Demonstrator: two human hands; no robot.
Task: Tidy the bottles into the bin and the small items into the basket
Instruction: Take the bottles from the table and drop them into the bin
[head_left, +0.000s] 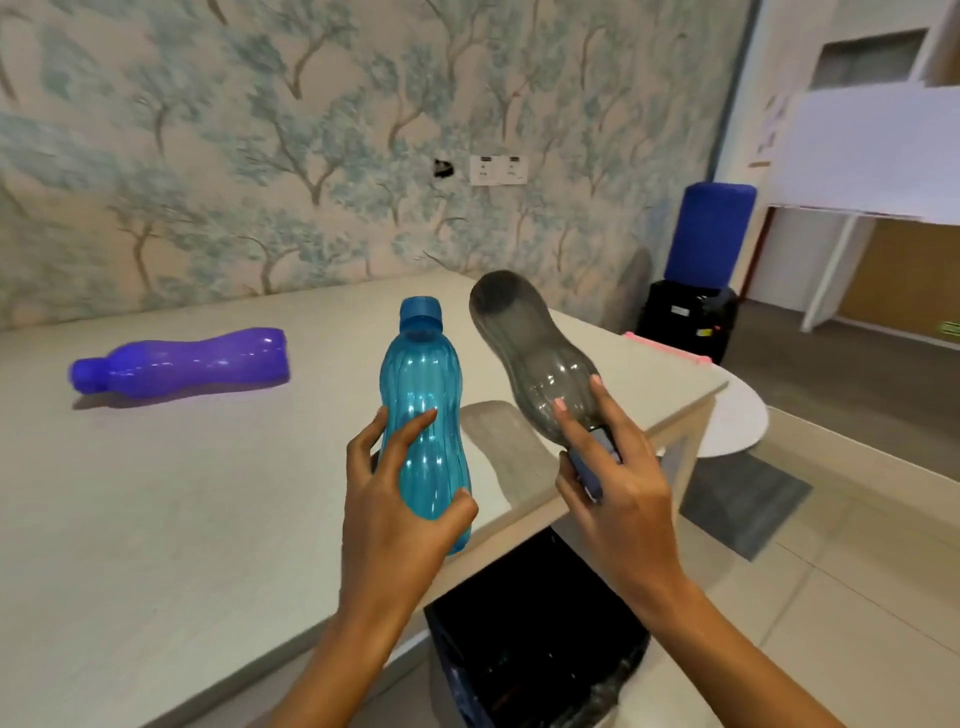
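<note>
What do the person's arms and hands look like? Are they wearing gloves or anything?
No gloves. The left hand and the right hand are both bare, and so are the forearms as far as the picture shows. There are no sleeves, and I can't see a watch, bracelet or rings. On the right hand's fingers, the nails look painted pale pink.

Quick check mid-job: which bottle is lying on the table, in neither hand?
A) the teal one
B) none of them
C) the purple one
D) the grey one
C: the purple bottle lies on its side on the table, while the left hand holds the teal bottle and the right hand holds the grey bottle.
</note>
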